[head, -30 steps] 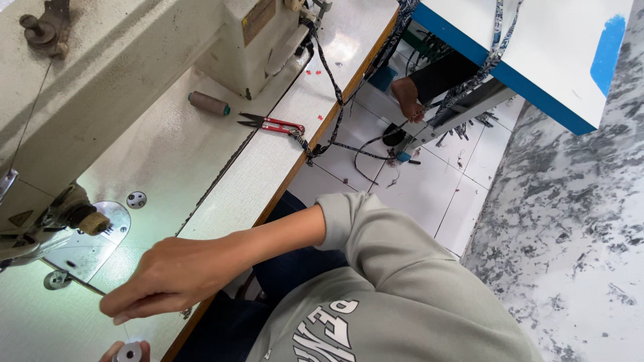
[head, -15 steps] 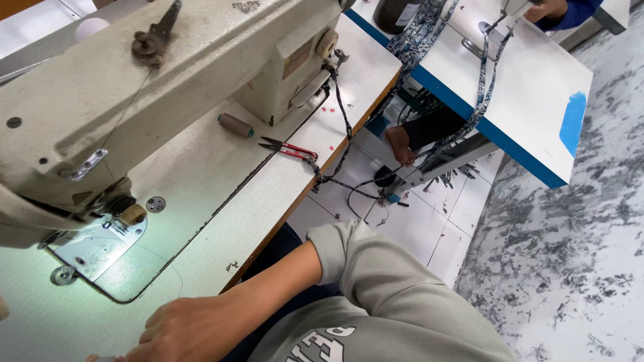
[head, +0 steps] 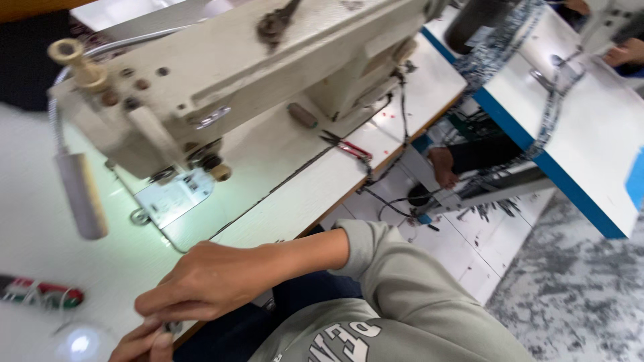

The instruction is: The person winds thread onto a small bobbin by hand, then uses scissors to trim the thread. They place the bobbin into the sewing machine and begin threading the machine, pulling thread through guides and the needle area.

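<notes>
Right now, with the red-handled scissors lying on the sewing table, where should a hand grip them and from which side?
Grip the red-handled scissors at the red handle loops, which point toward the table's front edge. Coming from that edge side looks best: the dark blades aim at the sewing machine, which crowds that end. They lie flat, so a pinch from above probably suits.

The right hand (head: 201,281) has come down to meet the left hand (head: 144,342) at the table edge (head: 282,221).

The person wears a grey-green sweatshirt (head: 402,302) with white chest lettering and seemingly dark trousers (head: 295,302).
</notes>
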Motion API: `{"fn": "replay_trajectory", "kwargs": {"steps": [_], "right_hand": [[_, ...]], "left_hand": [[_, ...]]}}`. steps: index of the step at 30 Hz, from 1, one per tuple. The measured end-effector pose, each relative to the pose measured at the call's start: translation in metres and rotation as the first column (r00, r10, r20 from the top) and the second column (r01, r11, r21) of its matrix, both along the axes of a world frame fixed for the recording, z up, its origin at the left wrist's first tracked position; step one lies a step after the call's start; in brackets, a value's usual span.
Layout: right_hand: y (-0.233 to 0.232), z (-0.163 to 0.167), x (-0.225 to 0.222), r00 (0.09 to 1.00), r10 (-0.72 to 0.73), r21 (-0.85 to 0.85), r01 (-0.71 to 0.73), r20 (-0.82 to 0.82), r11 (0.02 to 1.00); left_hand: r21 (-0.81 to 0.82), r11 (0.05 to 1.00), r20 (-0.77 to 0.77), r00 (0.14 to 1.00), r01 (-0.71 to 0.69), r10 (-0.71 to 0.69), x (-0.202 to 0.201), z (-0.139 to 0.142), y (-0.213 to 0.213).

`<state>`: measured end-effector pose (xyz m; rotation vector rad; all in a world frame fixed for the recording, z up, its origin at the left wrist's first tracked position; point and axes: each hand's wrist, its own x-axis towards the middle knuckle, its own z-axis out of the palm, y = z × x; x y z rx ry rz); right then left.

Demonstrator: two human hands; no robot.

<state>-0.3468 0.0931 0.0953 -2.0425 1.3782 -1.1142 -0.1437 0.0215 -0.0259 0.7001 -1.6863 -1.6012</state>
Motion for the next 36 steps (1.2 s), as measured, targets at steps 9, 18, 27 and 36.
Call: {"fn": "replay_trajectory", "kwargs": {"steps": [9, 18, 27, 36], "right_hand": [[-0.018, 0.0, -0.003, 0.915, -0.076, -0.254, -0.03, -0.396, 0.967], [-0.063, -0.006, -0.043, 0.987, -0.139, 0.349, 0.105, 0.076, 0.931], [-0.058, 0.001, -0.029, 0.975, -0.074, -0.14, 0.044, -0.212, 0.989], [-0.065, -0.011, -0.048, 0.982, -0.15, 0.219, 0.172, -0.116, 0.96]], "left_hand": [[0.199, 0.874, -0.13, 0.873, -0.443, 0.471, -0.044, 0.047, -0.009], [0.413, 0.907, -0.367, 0.896, -0.085, 0.251, -0.047, 0.049, -0.032], [0.233, 0.94, -0.236, 0.923, -0.251, 0.305, -0.068, 0.05, -0.035], [0.482, 0.874, -0.376, 0.885, -0.066, 0.275, -0.067, 0.04, -0.041]]}}
